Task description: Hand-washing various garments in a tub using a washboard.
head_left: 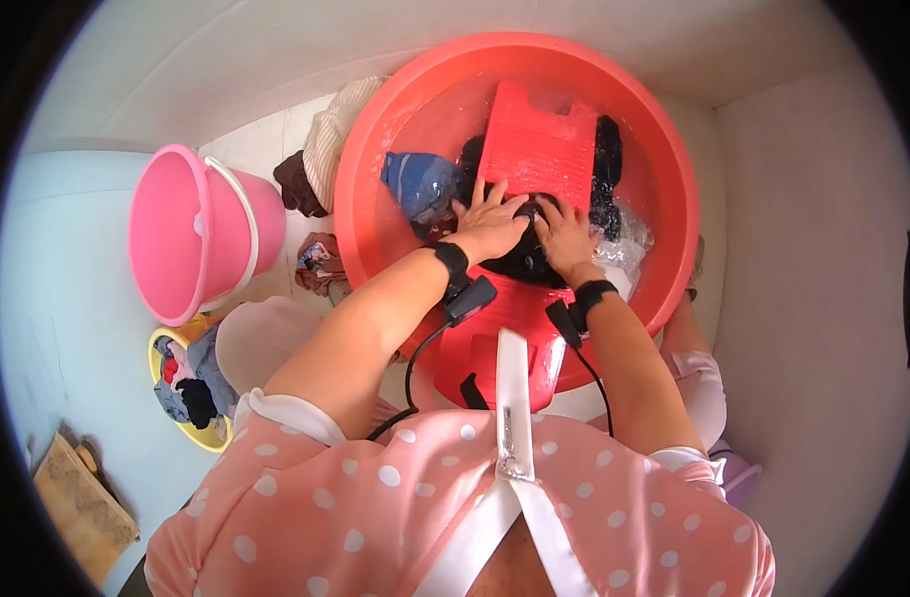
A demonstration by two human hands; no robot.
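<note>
A red plastic washboard [540, 149] leans in a large round red-orange tub [679, 199] holding water. A wet black garment [523, 261] lies bunched across the washboard's lower middle. My left hand [490, 227] presses on its upper left part, fingers spread and stretched out. Against its upper right part lies my right hand [566, 239], fingers extended and thumb toward the left hand. Other dark cloth [604, 164] shows beside the washboard. Blue cloth [420, 184] soaks left of my left hand, and pale, sudsy cloth [626, 249] sits right of my right hand.
Left of the tub, a pink bucket [167, 234] with a white handle lies tilted. Below it stands a yellow basin [211, 435] of clothes. Striped cloth [338, 124], dark brown cloth [298, 184] and a reddish-brown garment [321, 264] lie by the tub. A pale wall [823, 249] rises at right.
</note>
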